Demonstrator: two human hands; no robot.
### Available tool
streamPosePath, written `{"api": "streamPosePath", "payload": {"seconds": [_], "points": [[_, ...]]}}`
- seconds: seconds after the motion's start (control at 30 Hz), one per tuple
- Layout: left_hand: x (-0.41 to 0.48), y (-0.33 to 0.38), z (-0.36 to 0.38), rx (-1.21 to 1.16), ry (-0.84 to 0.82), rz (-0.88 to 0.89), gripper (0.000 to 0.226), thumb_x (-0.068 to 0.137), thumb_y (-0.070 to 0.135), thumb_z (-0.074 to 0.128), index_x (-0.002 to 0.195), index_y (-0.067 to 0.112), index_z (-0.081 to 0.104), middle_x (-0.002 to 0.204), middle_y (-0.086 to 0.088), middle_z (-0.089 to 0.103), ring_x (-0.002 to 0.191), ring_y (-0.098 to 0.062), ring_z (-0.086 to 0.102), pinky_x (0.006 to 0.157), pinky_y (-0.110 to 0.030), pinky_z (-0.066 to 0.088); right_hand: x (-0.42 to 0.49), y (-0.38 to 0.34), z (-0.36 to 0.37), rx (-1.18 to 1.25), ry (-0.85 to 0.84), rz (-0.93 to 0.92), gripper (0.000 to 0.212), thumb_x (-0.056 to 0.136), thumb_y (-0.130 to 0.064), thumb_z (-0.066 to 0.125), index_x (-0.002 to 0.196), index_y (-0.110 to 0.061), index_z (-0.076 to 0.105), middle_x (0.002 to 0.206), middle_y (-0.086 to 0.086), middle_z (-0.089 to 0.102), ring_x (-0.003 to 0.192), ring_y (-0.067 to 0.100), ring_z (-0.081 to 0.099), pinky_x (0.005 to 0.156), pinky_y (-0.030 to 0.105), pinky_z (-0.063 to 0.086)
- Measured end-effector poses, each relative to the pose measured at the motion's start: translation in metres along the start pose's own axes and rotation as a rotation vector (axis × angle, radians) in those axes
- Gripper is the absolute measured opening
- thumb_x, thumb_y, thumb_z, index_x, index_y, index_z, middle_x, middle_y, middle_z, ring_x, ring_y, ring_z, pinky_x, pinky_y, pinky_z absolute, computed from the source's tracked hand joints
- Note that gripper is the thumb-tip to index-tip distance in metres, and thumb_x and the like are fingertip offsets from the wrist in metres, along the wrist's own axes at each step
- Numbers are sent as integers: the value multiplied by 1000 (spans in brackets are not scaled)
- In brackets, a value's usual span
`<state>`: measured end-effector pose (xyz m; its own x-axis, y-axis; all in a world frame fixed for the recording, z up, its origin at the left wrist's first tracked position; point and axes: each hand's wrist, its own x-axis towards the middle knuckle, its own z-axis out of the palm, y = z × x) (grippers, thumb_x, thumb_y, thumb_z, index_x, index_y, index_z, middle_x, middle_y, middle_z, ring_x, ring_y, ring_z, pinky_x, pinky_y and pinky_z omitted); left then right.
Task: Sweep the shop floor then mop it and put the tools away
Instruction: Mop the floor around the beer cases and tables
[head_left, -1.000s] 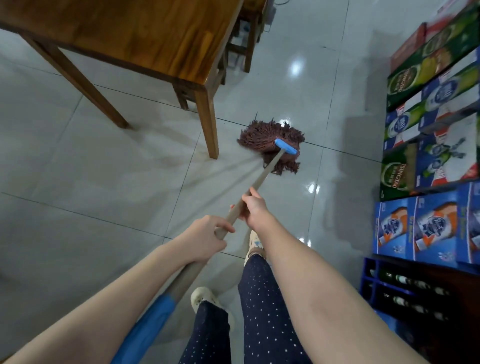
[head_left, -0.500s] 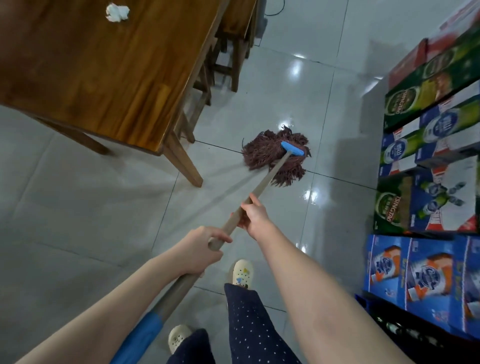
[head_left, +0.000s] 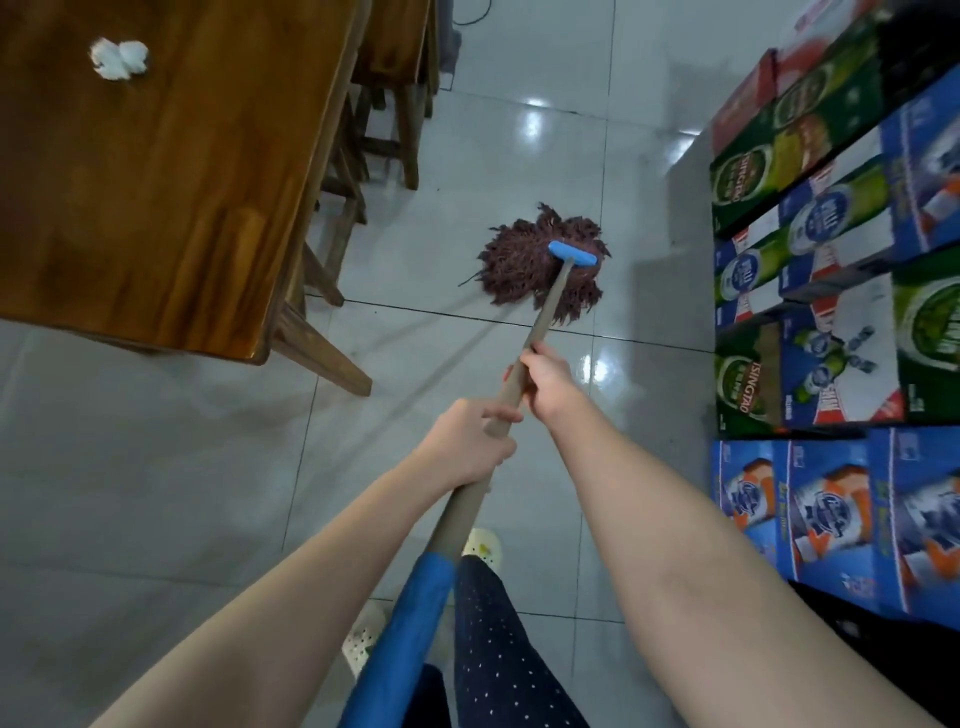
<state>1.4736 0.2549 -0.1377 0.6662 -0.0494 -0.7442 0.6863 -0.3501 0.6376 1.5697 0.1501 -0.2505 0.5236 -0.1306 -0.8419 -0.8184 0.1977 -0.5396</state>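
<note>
Head view, down onto floor (head_left: 156, 493)

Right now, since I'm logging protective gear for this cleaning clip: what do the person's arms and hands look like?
The left forearm and right forearm are bare, with no sleeves in view. The left hand and right hand wear no gloves, and no watch, bracelet or ring shows on the visible sides.

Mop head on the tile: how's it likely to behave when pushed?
Probably floppy: the mop head is loose brown strands splayed flat, so they'd likely trail and bunch. It should slide easily, since the floor tile looks glossy. The handle looks straight and stiff.
</note>
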Motion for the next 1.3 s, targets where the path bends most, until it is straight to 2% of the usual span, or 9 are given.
{"api": "streamPosePath", "payload": {"seconds": [0.07, 0.13, 0.23, 0.33, 0.47, 0.63, 0.93, 1.07, 1.3], "points": [[-19, -23, -10, -22, 0, -20, 34, 84, 5, 55, 113, 23, 63, 71, -5, 54, 40, -15, 46, 38, -21, 44, -12, 24, 12, 31, 5, 26, 45, 97, -1, 42, 139, -16, 46, 94, 8, 52, 60, 19, 47, 38, 19, 46], [-41, -46, -16, -38, -12, -33, 38, 85, 4, 53, 117, 23, 61, 72, -4, 53, 38, -14, 44, 38, -18, 41, -29, 50, 25, 56, 31, 33, 46, 98, -2, 41, 140, -20, 45, 101, 6, 50, 62, 15, 46, 41, 20, 46], [-84, -80, -17, -64, -110, -61, 48, 85, 1, 49, 123, 29, 50, 85, -3, 49, 48, -14, 44, 38, -18, 40, -54, 91, 40, 24, 65, 39, 48, 98, -9, 38, 142, -27, 41, 79, -2, 48, 57, 12, 40, 48, 24, 40], [-122, -107, -18, -137, -154, -84, 45, 89, 4, 44, 122, 35, 45, 95, -5, 50, 46, -15, 45, 39, -22, 43, -78, 123, 45, -15, 65, 57, 51, 97, -11, 38, 143, -34, 36, 64, 2, 39, 50, 15, 36, 46, 22, 35], [-153, -137, -25, -126, -134, -71, 33, 94, 13, 42, 118, 35, 48, 93, -4, 52, 44, -13, 46, 40, -23, 43, -114, 156, 46, 21, 35, 19, 52, 98, -8, 38, 145, -31, 33, 59, 4, 31, 47, 17, 32, 36, 18, 34], [-168, -160, -27, -93, -78, -59, 28, 100, 25, 33, 120, 29, 51, 81, -7, 51, 34, -10, 42, 33, -19, 38, -132, 184, 49, 37, 11, 27, 54, 100, -7, 38, 148, -29, 29, 60, 6, 35, 48, 18, 35, 37, 18, 37], [-110, -127, -22, -71, -59, -52, 28, 99, 19, 33, 116, 24, 55, 71, -5, 47, 38, -13, 41, 33, -18, 37, -90, 141, 41, 63, 30, 46, 56, 100, -3, 35, 149, -28, 25, 71, 7, 47, 54, 18, 42, 51, 30, 40], [-70, -99, -21, -66, -77, -41, 27, 99, 18, 33, 115, 24, 54, 70, -5, 47, 35, -13, 40, 33, -19, 36, -48, 108, 35, 68, 19, 41, 53, 98, 0, 36, 147, -21, 32, 70, 6, 48, 49, 17, 42, 42, 26, 42], [35, -10, 0, -125, -75, -81, 22, 99, 22, 35, 111, 25, 54, 75, -4, 48, 36, -13, 40, 33, -19, 36, 38, -2, 9, 117, -30, 64, 50, 101, -5, 39, 146, -25, 31, 70, 8, 46, 56, 19, 46, 52, 34, 44]]}}
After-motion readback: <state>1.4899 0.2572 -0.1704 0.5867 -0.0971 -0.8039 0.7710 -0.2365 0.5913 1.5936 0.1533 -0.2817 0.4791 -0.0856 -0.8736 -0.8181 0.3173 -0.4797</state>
